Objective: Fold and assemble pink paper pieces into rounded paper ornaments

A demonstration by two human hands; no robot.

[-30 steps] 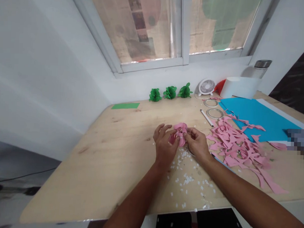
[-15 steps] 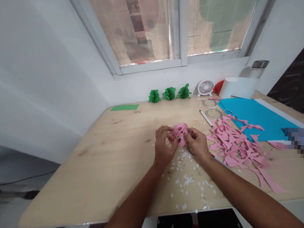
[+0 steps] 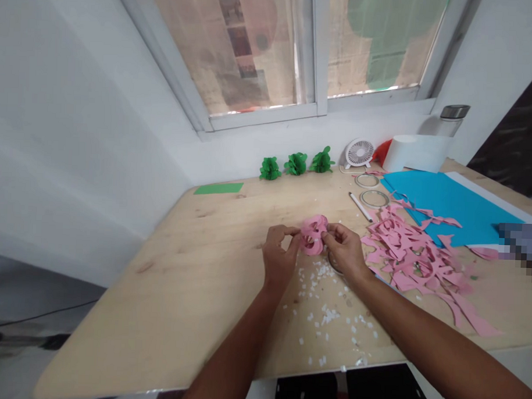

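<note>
A pink paper flower (image 3: 312, 234) is held just above the wooden table (image 3: 193, 290), between both hands. My left hand (image 3: 278, 255) pinches its left edge with thumb and forefinger. From the other side my right hand (image 3: 343, 250) grips it, fingers curled. Part of a tape ring shows under the right hand. White paper bits (image 3: 327, 312) lie scattered on the table below the hands.
A heap of pink paper offcuts (image 3: 410, 257) lies to the right, over blue sheets (image 3: 449, 203). Two tape rings (image 3: 375, 197), a pen (image 3: 360, 206), a small fan (image 3: 359, 152), three green paper flowers (image 3: 296, 163) and a green paper strip (image 3: 218, 188) lie further back.
My left hand has slid a little left and closed from spread fingers into a pinch on the flower's edge. The flower has turned slightly. The right hand has stayed put.
</note>
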